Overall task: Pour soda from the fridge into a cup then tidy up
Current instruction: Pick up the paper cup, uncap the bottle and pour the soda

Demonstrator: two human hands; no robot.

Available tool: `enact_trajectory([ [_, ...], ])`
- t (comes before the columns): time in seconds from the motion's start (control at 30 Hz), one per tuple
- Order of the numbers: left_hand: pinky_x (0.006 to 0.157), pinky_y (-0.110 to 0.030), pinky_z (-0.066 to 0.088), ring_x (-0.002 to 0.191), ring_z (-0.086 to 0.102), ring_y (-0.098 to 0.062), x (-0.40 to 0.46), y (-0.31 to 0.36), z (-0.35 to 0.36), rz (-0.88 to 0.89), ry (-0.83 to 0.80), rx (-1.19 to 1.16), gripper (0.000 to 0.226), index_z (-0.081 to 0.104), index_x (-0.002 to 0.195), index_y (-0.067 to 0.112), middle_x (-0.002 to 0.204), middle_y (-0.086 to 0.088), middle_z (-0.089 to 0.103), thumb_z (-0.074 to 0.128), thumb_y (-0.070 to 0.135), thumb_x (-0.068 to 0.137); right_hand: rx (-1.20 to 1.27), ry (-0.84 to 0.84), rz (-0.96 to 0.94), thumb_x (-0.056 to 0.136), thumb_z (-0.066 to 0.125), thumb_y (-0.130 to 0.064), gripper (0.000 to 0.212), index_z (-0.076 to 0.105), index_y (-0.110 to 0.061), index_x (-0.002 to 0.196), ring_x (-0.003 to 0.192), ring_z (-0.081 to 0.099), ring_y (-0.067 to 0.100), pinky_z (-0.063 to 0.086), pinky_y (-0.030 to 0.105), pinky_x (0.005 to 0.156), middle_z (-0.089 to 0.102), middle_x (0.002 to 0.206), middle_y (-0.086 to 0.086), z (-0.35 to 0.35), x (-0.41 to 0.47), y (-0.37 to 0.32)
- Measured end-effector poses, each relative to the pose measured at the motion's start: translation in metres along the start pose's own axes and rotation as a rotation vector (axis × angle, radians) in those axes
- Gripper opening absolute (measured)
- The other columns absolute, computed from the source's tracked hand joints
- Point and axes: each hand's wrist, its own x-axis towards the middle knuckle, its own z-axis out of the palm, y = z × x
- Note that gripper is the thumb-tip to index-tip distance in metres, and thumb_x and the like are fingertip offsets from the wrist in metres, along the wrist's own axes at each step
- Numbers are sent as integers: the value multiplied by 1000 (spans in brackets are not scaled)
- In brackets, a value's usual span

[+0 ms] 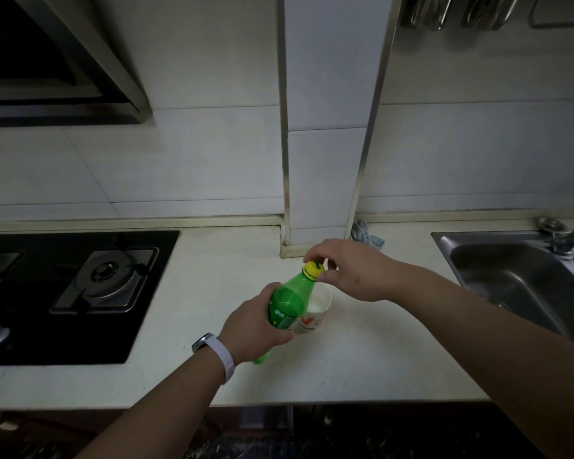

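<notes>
A green soda bottle [290, 299] with a yellow cap [314, 270] tilts over the white countertop [362, 359]. My left hand [254, 326], with a white watch on the wrist, grips the bottle's body around the label. My right hand [348, 270] pinches the yellow cap with thumb and fingers. Right behind the bottle stands a white paper cup [317, 308] with a red mark on its side; its lower left part is hidden by the bottle. I cannot tell whether there is liquid in the cup.
A black gas hob [80, 293] lies at the left, with a range hood [57, 67] above. A steel sink [517, 283] with a tap sits at the right. A grey cloth [367, 235] lies by the tiled wall column [325, 144].
</notes>
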Motion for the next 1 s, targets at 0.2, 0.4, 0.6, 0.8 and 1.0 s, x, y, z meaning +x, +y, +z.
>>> enact_trajectory([
  [0.2,73,-26,48,95,63,-18,-4,3,2,-4,41,124,82,35,140,37,115,9,65,78,40,70,-55,-35,29,93,56,-39,22,55,-27,112,88,51,12,44,32,77,56,97,-9,5,1,5],
  [0.4,69,-27,46,96,64,-18,-5,5,0,-1,98,148,77,36,137,39,111,11,66,74,39,70,-111,-28,72,96,44,-51,32,55,-21,101,82,51,14,43,36,72,54,86,-6,6,2,1],
  [0.6,73,-30,50,100,63,-19,-4,10,-1,34,182,195,73,36,136,40,118,11,62,71,42,72,-188,89,156,95,27,-61,55,54,-15,80,71,52,19,40,36,62,55,76,2,14,4,-1],
  [0.8,69,-28,48,91,62,-17,0,8,-8,22,161,64,75,38,133,40,109,11,64,78,40,69,112,166,30,89,57,-50,24,57,-29,100,75,54,10,48,36,69,56,86,-8,12,3,0],
  [1.0,69,-28,49,88,61,-14,4,5,-12,38,104,2,78,38,134,41,106,14,65,81,39,69,139,116,-31,94,57,-34,35,53,-36,129,89,55,9,46,22,79,55,109,-12,-3,0,-4],
])
